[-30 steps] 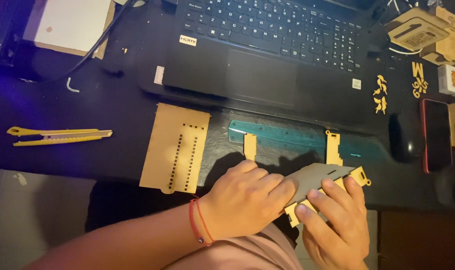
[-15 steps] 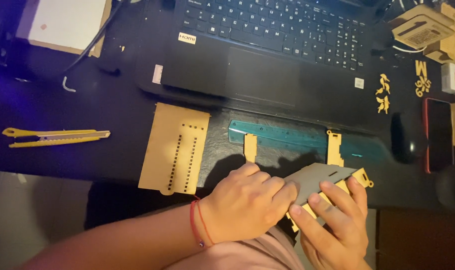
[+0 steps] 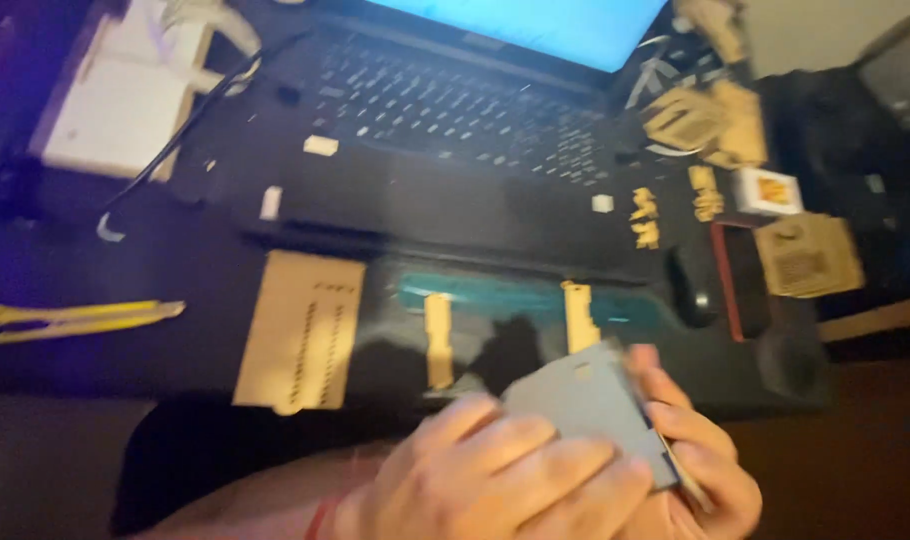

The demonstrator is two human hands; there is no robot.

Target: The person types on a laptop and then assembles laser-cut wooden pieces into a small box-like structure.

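Note:
Both hands hold a flat grey panel low in the blurred head view, with a thin tan wooden piece under its right edge. My left hand wraps it from the left, fingers across its face, a red band at the wrist. My right hand grips its right side from beneath. Just beyond lie two narrow tan wooden strips across a teal ruler on the dark desk.
A perforated tan wooden sheet lies left of the hands. A yellow utility knife sits far left. An open laptop fills the back. Small wooden cut-outs, boxes, a phone and a mouse crowd the right.
The view has tilted up and blurred, showing the laptop screen. Both hands have lifted the grey panel slightly and turned it more upright.

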